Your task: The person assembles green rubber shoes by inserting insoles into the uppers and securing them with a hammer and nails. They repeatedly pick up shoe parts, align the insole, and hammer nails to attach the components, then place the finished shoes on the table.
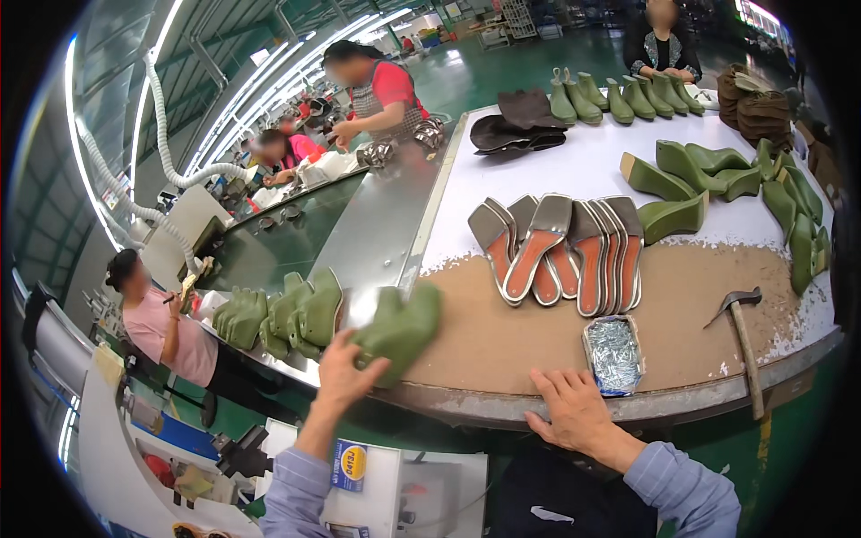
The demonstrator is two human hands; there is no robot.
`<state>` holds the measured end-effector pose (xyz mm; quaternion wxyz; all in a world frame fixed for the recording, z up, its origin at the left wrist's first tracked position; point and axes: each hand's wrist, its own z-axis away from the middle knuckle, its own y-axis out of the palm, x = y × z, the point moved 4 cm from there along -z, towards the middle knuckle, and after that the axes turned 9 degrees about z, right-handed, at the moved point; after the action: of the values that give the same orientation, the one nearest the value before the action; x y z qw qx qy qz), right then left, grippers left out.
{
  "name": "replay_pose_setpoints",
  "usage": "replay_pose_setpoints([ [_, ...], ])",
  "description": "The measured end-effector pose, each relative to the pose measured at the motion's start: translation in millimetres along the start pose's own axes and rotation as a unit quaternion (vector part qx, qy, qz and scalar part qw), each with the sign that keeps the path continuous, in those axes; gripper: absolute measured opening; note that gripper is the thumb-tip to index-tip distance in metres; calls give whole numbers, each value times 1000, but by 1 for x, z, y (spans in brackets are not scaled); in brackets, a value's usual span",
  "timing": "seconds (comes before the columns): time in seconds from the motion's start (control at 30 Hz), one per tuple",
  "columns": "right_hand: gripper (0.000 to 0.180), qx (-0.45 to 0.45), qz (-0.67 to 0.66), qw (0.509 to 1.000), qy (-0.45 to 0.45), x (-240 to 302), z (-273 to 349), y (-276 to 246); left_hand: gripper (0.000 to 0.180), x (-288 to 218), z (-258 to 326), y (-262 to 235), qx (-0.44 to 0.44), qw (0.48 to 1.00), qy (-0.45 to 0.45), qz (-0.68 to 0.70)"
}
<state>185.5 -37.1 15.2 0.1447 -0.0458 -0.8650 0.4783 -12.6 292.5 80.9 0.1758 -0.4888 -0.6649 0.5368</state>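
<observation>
A pair of green shoe lasts [404,327], smeared by motion, stands at the left end of the worktable's near edge. My left hand [345,372] grips its lower left side, thumb in front and fingers partly hidden behind. On the table's edge my right hand [574,414] lies flat, fingers apart, with nothing in it. Just beyond those fingers sits a small tray of nails [613,352]. Farther back, several insoles [538,255] with orange and grey faces and pale rims lie overlapped on brown board.
A hammer [743,345] overhangs the near edge at right. More green lasts [704,175] lie loose behind it, others stand in a row [628,99] by dark uppers [520,125]. Lasts [305,309] line the conveyor at left. Co-workers [377,90] work across it.
</observation>
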Motion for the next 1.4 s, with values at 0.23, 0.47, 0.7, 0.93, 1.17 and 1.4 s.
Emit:
replay_pose_setpoints([
  [0.23, 57, 21, 7, 1000, -3, 0, -2, 4, 51, 75, -34, 6, -142, 973, -18, -179],
  [0.47, 54, 41, 9, 999, 8, -6, 1, 5, 58, -150, -111, 147, -24, 981, 115, 154],
  [0.7, 45, 26, -16, 1000, 9, -3, 1, 6, 52, -148, -152, 215, 22, 953, -41, 298],
  [0.93, 39, -39, -133, 988, -68, -5, 17, 20, 32, -148, -89, 189, 88, 551, -220, 800],
  [1.17, 31, -173, -18, 984, 38, -120, 28, -120, 42, -139, 34, 162, 22, 624, -274, 731],
  [1.4, 38, -206, 187, 935, 219, -355, -11, -158, 41, -165, 47, 163, -101, 813, -166, 549],
])
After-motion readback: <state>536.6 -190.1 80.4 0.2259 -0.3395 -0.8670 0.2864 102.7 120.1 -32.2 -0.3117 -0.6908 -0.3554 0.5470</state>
